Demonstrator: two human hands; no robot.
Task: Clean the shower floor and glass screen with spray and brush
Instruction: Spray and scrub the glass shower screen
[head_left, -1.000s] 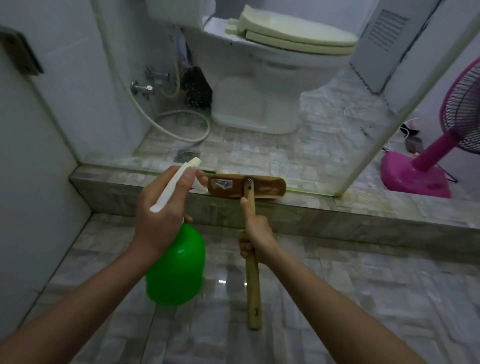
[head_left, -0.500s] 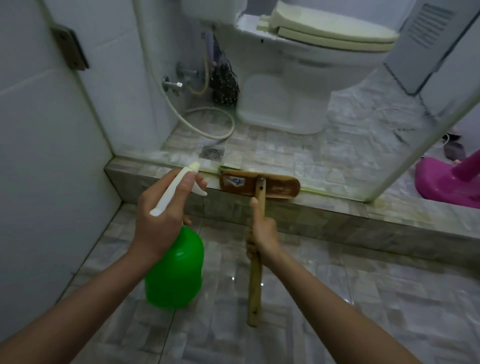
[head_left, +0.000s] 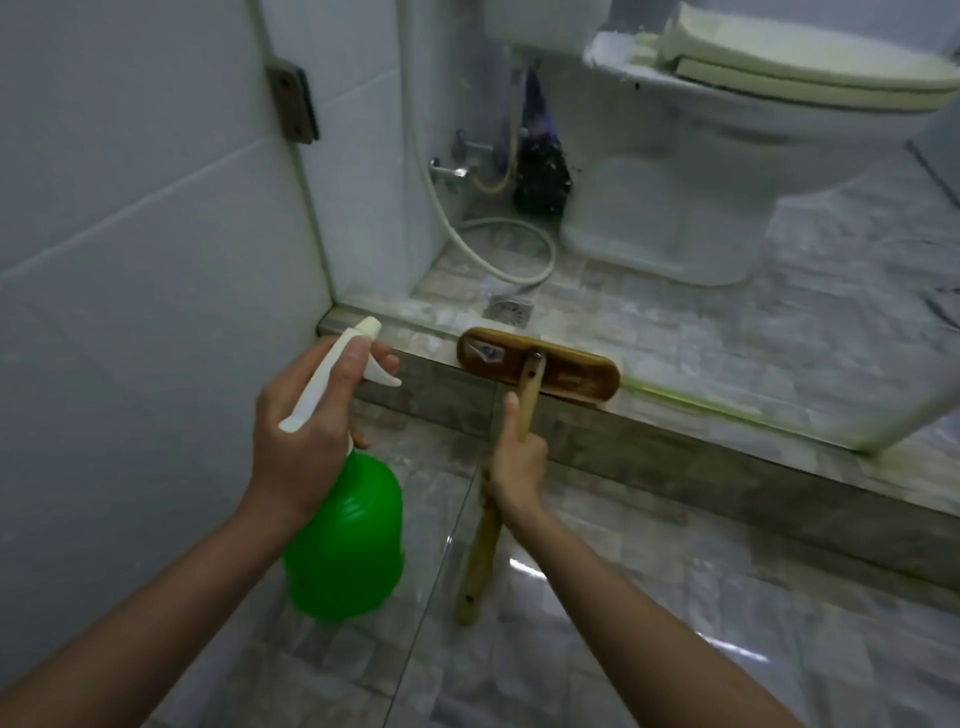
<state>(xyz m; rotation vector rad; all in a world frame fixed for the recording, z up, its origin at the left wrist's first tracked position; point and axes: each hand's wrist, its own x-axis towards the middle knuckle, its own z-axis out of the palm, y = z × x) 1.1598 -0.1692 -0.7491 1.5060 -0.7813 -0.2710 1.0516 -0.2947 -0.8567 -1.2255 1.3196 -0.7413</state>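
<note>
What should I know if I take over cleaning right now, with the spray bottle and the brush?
Left hand: grip round the white trigger neck of the green plastic spray bottle, held off the floor.
Right hand: grip on the long wooden scrubbing brush; its head sits on the grey stone kerb at the glass screen's foot.
Done: no foam shows, cannot tell.
Left: spray and scrub the glossy grey tiled floor and the glass.
</note>
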